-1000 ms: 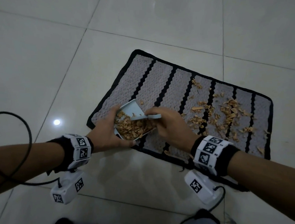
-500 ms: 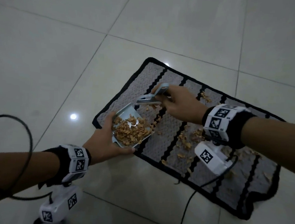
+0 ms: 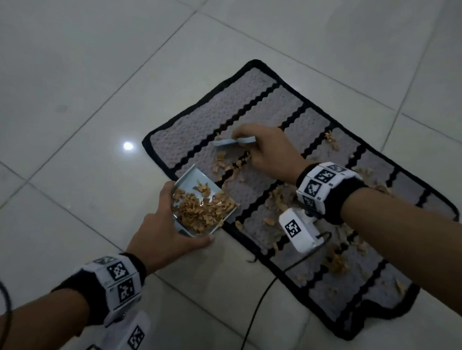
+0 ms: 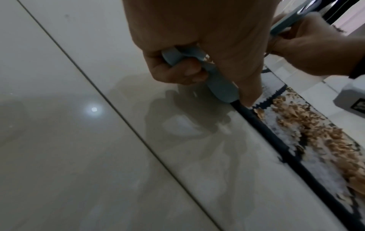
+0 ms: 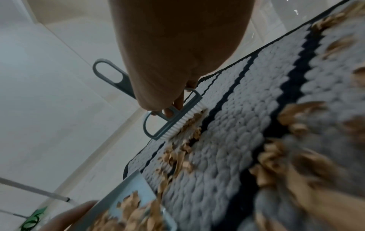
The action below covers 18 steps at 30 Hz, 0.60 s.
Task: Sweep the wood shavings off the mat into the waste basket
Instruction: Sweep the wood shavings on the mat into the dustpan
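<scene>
A grey mat (image 3: pixel 260 108) with black stripes lies on the tiled floor, strewn with tan wood shavings (image 3: pixel 336 262). My left hand (image 3: pixel 165 225) grips a small light-blue dustpan (image 3: pixel 193 177), half full of shavings, at the mat's near-left edge; in the left wrist view my fingers curl round its handle (image 4: pixel 217 82). My right hand (image 3: pixel 265 150) holds a light-blue hand brush (image 3: pixel 234 142) on the mat beyond the pan. In the right wrist view the brush (image 5: pixel 171 125) has white bristles down against a small heap of shavings (image 5: pixel 189 125). No waste basket is in view.
Pale glossy floor tiles (image 3: pixel 82 52) surround the mat. A black cable (image 3: pixel 258 301) runs from the right wrist camera across the floor toward me. A thin white rod (image 5: pixel 35 190) and something green (image 5: pixel 33 218) lie on the floor at the lower left of the right wrist view.
My right hand carried the brush from the dustpan's mouth outward across the mat and set it down behind loose shavings. The dustpan tilted flatter and stayed at the mat's edge. My head turned left.
</scene>
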Each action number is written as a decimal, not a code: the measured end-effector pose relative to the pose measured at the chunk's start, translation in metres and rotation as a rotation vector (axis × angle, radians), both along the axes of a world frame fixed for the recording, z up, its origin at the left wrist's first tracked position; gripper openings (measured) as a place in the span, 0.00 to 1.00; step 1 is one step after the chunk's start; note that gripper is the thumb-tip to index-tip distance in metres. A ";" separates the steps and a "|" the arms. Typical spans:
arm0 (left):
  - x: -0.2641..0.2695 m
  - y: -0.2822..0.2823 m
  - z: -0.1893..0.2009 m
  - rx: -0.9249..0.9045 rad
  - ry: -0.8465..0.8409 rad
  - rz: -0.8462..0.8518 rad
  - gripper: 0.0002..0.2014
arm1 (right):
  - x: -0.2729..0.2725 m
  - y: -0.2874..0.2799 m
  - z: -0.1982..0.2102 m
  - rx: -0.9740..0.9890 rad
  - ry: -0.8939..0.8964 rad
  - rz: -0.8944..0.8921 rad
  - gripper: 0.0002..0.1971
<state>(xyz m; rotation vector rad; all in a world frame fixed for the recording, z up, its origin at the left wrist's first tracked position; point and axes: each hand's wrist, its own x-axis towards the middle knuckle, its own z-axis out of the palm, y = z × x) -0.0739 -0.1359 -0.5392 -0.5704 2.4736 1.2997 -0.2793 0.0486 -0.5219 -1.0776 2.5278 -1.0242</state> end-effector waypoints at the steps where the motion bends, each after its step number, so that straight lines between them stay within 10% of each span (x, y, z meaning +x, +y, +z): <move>1: 0.001 0.003 0.000 -0.003 -0.009 -0.001 0.59 | 0.009 0.005 -0.001 0.008 -0.006 0.002 0.12; 18: -0.001 0.031 -0.007 -0.017 -0.012 0.124 0.55 | 0.040 -0.019 0.006 0.174 0.032 -0.056 0.08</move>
